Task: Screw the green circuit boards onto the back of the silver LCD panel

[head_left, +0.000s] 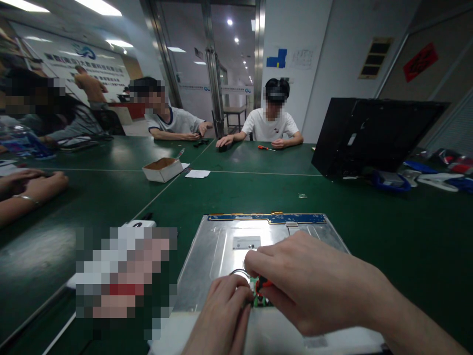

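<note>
A silver metal display panel [218,246] lies flat on the table in front of me, with a long blue circuit strip [295,218] along its far edge. Near its close edge is a small green circuit board [263,301], partly covered by my hands. My right hand [295,281] is closed around a screwdriver [261,283] with an orange-red and black handle, over the board; its tip is hidden. At the board's left side, my left hand [225,305] has its fingers pressed together, and what they pinch cannot be made out. A thin dark wire [239,271] loops beside the fingertips.
Left of the panel lies a blurred-out item with a white end [142,224]. Farther off are a small open box [162,170], white paper [197,173] and another screwdriver [264,147]. A large black casing [373,133] stands at right. Other people sit around the green table [251,190].
</note>
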A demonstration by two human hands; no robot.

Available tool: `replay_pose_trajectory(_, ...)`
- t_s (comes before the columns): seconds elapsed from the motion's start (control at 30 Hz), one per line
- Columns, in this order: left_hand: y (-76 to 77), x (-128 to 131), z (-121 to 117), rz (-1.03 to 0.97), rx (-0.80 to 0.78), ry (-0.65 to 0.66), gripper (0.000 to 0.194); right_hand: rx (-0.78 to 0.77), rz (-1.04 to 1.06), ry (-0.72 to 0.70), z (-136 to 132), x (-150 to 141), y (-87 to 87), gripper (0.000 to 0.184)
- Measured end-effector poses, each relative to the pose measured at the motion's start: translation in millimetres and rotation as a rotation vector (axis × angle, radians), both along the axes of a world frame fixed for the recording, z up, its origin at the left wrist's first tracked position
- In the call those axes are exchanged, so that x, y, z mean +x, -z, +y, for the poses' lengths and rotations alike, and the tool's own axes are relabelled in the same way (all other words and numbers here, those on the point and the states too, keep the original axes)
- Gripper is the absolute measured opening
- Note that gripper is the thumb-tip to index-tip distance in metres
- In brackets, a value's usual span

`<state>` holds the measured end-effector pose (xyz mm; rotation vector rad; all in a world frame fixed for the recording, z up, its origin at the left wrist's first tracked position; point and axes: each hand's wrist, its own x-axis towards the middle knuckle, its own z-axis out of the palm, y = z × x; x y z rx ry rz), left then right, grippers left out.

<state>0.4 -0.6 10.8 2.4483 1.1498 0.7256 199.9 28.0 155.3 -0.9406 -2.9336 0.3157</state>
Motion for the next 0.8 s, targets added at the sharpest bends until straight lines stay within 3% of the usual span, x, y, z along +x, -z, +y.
replay_pose_trajectory(0.2, 1.8, 0.1, -0.6, -0.030, 0.036, -0.005, 0.021, 0.019, 0.015, 0.039, 0.6, -2.3, 3.3, 0.006)
replay_pose_trajectory(0.4, 1.4, -0.3, -0.9, -0.043, 0.037, 0.000, 0.020, 0.094, 0.007, 0.118, 3.1, -3.8, 7.4, 0.018)
replay_pose_trajectory(0.67, -0.3, 0.6, 0.0, -0.014, -0.002, -0.002, 0.017, 0.066, 0.016, 0.066, 3.0, -2.1, 6.4, 0.008)
replay_pose_trajectory(0.8, 2.5, 0.6, -0.6, -0.017, 0.000, 0.003, 0.017, 0.006, 0.041, 0.009, 2.9, -0.4, 3.8, 0.014)
